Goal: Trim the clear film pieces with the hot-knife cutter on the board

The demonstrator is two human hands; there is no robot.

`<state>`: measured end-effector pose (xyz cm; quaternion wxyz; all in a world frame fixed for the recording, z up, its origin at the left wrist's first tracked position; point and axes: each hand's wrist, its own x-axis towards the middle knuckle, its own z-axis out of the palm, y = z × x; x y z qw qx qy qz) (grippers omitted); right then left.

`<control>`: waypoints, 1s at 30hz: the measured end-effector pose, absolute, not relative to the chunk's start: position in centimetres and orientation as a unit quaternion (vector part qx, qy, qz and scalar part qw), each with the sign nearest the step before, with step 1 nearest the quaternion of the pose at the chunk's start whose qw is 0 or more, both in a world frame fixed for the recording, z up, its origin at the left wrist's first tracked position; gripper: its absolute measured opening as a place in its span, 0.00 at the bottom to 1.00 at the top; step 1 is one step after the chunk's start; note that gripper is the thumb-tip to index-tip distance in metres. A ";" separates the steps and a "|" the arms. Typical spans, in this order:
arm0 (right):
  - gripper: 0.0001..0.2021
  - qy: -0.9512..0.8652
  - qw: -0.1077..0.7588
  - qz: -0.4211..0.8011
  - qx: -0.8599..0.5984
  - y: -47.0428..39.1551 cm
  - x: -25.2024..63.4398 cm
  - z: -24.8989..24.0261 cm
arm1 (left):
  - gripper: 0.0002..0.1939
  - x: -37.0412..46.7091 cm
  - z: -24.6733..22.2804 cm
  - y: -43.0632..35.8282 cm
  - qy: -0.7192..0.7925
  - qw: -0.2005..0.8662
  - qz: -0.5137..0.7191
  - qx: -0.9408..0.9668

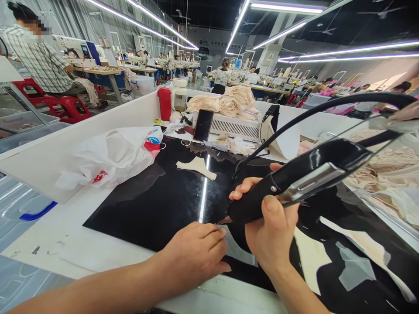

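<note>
My right hand [273, 226] is wrapped around a black corded hand tool [250, 198] with a silver lever on its side. The tool slants down to the left, and its narrow metal tip comes close to the fingertips of my left hand [199, 250]. Those fingers are bent together at the edge of a translucent film piece [240, 250], whose left end they hide. Beneath lies a glossy black sheet [147, 205]. On it, farther back, rests a small cream fabric piece [196, 167]. Right of my right wrist is a larger cream piece [310, 257].
A white plastic bag [111, 152] lies at the left. Along the back stand a red flask [164, 104], a phone [203, 125] and a stack of beige fabric [225, 102]. More fabric [386, 170] is heaped at the right. A co-worker [36, 56] sits beyond the white partition.
</note>
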<state>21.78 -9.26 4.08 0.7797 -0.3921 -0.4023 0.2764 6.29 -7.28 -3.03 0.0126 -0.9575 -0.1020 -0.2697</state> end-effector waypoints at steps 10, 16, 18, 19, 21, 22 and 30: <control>0.23 -0.424 0.761 0.271 -0.409 -9.7 22.4 4.5 | 0.15 6.2 -2.8 -7.3 -0.101 0.001 -0.246 -0.964; 0.18 -0.476 0.734 0.197 -0.443 -11.8 24.7 5.7 | 0.13 6.1 -2.3 -7.2 -0.096 0.003 -0.254 -0.962; 0.17 -0.469 0.744 0.193 -0.435 -12.3 25.1 5.5 | 0.13 6.0 -2.2 -7.1 -0.097 0.002 -0.247 -0.964; 0.17 -0.465 0.748 0.194 -0.431 -12.5 25.2 5.3 | 0.13 5.9 -2.2 -7.1 -0.096 0.001 -0.243 -0.965; 0.18 -0.463 0.753 0.197 -0.424 -12.9 25.3 4.8 | 0.13 5.9 -2.1 -7.1 -0.094 0.002 -0.237 -0.967; 0.17 -0.464 0.752 0.201 -0.423 -13.1 25.4 4.6 | 0.13 5.8 -2.1 -7.1 -0.093 0.002 -0.235 -0.968; 0.17 -0.465 0.743 0.200 -0.438 -15.0 27.1 4.5 | 0.14 5.7 -2.1 -6.8 -0.082 0.015 -0.228 -0.970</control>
